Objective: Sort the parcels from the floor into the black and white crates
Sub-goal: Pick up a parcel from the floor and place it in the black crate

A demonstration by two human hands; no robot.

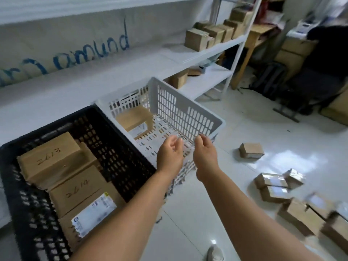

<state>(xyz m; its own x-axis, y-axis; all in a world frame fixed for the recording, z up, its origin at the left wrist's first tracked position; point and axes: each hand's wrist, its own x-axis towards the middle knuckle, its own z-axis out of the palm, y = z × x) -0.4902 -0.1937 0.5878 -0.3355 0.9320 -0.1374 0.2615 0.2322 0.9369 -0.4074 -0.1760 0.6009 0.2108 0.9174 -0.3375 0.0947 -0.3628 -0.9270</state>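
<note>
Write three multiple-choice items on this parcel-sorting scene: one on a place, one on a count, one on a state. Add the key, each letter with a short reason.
1. Where does the lone small parcel lie?
A. on the floor right of the white crate
B. inside the black crate
C. on the top shelf

2. How many parcels show inside the white crate?
A. none
B. one
C. four

3. What do the left hand and right hand hold?
A. a parcel between them
B. the black crate's rim
C. nothing

Key:
1 A: it sits alone on the tiles, apart from the white crate's right wall.
2 B: a single brown parcel rests at the crate's far end.
3 C: both hands hang over the white crate's near end, fingers loosely curled, with nothing in them; the black crate is untouched.
</note>
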